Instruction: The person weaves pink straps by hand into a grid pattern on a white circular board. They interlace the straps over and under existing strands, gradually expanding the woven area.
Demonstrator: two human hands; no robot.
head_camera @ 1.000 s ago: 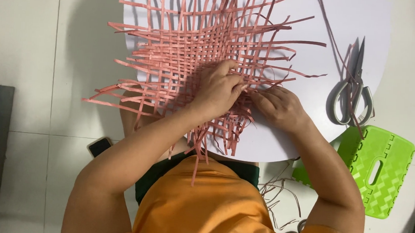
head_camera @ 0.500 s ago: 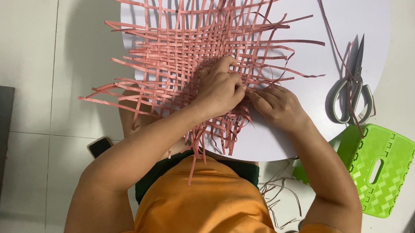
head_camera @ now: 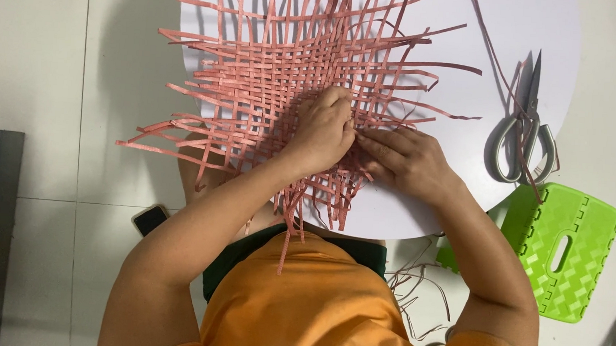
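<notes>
A dark phone screen [head_camera: 150,219] (rectangular, unlit) lies on the floor.
</notes>
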